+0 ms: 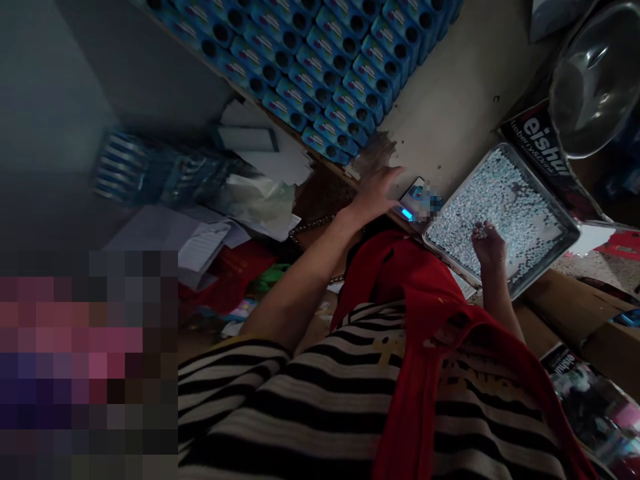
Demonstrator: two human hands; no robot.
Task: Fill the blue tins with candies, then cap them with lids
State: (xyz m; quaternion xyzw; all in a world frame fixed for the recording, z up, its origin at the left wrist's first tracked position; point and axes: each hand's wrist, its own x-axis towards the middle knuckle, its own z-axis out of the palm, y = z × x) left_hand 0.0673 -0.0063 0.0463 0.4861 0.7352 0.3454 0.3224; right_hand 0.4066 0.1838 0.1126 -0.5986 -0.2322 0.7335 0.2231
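My left hand reaches out with thumb and fingers apart and holds nothing. Just beyond its fingertips lies a small device with a lit blue display, which looks like a digital scale; what sits on top of it is blurred out. My right hand is over a rectangular metal tray, palm up, with its fingers curled around some small pale pellets. Many more white and light blue pellets cover most of the tray's bottom, thinner towards its right side.
Rows of blue printed containers with dark round openings stand at the table's far left. A clear plastic bowl is at the upper right, beside a black printed bag. Cardboard lies right of me; packs and papers lie left.
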